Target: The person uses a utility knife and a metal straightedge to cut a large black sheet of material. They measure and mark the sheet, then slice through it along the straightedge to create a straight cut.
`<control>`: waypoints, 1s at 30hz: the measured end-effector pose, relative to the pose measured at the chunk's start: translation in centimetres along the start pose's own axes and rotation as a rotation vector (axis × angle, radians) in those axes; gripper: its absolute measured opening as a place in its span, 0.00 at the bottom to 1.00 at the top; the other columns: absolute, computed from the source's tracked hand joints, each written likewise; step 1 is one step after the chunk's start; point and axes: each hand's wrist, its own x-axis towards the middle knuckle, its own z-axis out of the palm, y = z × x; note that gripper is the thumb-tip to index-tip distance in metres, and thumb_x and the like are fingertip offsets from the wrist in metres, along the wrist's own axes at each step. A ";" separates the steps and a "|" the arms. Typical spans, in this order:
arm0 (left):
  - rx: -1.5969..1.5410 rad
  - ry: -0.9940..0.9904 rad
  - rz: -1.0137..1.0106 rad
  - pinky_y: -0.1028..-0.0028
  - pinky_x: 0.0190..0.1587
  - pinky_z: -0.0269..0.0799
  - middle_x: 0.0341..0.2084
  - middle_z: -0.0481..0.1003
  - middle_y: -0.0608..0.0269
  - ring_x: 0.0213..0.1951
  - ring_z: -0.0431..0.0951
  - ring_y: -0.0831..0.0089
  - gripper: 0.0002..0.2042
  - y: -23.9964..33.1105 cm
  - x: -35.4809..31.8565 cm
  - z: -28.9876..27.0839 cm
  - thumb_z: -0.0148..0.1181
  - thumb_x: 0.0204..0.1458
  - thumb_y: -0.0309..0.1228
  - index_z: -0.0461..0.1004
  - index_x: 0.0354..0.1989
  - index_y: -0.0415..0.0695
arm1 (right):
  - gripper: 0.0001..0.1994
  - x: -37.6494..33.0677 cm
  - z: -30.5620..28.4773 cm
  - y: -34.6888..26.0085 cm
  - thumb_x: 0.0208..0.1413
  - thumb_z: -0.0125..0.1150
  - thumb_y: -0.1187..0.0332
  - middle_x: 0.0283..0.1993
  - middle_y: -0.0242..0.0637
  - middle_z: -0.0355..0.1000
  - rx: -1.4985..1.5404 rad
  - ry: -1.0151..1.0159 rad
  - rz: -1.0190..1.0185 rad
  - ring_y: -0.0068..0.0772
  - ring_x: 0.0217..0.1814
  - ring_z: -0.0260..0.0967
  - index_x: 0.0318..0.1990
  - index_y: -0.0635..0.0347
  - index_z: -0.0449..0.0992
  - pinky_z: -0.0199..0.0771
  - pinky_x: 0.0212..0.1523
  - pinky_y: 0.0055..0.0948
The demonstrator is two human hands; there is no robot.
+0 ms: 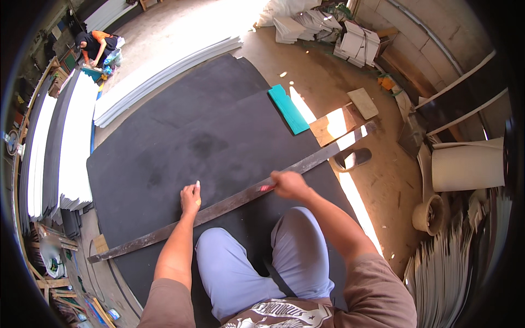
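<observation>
Left hand (191, 198) fingers pressed flat on the straightedge (235, 199), right hand (289, 185) gripping a cutter (266, 188) mid-frame; bar could slip on the foam sheet (180, 142), ruining the line.

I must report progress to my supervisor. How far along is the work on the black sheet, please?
Done: the long metal straightedge lies across the black sheet. In hand: the left hand presses beside the straightedge; the right hand holds a small reddish tool against its edge. No line or cut can be made out along the edge. Left: the stretch from the tool toward the left hand.
</observation>
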 end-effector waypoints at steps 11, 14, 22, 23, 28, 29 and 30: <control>0.020 -0.216 0.370 0.58 0.64 0.69 0.53 0.81 0.58 0.62 0.74 0.55 0.20 23.3 18.7 7.3 0.60 0.65 0.50 0.83 0.51 0.47 | 0.13 4.8 1.8 16.1 0.54 0.63 0.73 0.45 0.35 0.74 -0.264 0.973 0.632 0.47 0.54 0.71 0.47 0.52 0.80 0.69 0.54 0.49; 0.023 -0.296 0.436 0.57 0.67 0.67 0.59 0.78 0.54 0.65 0.72 0.53 0.23 27.7 23.8 11.3 0.60 0.65 0.50 0.80 0.57 0.45 | 0.13 4.6 2.8 15.4 0.53 0.60 0.77 0.45 0.38 0.73 -0.244 0.911 0.739 0.50 0.55 0.68 0.46 0.56 0.77 0.65 0.59 0.50; -0.063 -0.340 0.354 0.58 0.65 0.70 0.63 0.76 0.51 0.64 0.74 0.53 0.27 36.0 33.9 19.0 0.58 0.66 0.53 0.77 0.63 0.44 | 0.16 4.5 2.1 14.6 0.48 0.53 0.81 0.46 0.40 0.72 -0.092 0.747 0.895 0.51 0.58 0.63 0.46 0.58 0.76 0.61 0.62 0.49; -0.115 -0.389 0.326 0.59 0.64 0.70 0.62 0.76 0.52 0.63 0.75 0.53 0.27 35.9 34.5 19.8 0.57 0.67 0.53 0.77 0.63 0.45 | 0.16 4.5 2.1 14.6 0.48 0.53 0.81 0.46 0.40 0.72 -0.076 0.719 0.907 0.50 0.58 0.63 0.46 0.59 0.76 0.61 0.62 0.49; -0.168 -0.574 0.265 0.61 0.60 0.73 0.58 0.80 0.52 0.58 0.80 0.54 0.27 36.0 34.9 19.2 0.55 0.68 0.53 0.76 0.67 0.51 | 0.18 5.1 1.5 14.4 0.49 0.58 0.80 0.45 0.37 0.74 -0.144 0.778 0.777 0.49 0.53 0.67 0.50 0.58 0.78 0.64 0.58 0.46; -0.175 -0.587 0.249 0.61 0.60 0.73 0.57 0.80 0.51 0.58 0.80 0.54 0.27 35.8 35.1 18.9 0.56 0.67 0.54 0.76 0.68 0.51 | 0.19 5.3 0.9 14.1 0.50 0.59 0.80 0.44 0.36 0.74 -0.149 0.781 0.730 0.48 0.52 0.67 0.51 0.58 0.78 0.64 0.58 0.45; -0.194 -0.596 0.266 0.61 0.61 0.73 0.57 0.80 0.51 0.58 0.80 0.54 0.27 35.8 35.3 19.3 0.57 0.67 0.54 0.75 0.68 0.51 | 0.20 5.5 0.6 14.1 0.50 0.63 0.76 0.43 0.37 0.74 -0.133 0.741 0.728 0.47 0.50 0.68 0.54 0.59 0.77 0.65 0.57 0.45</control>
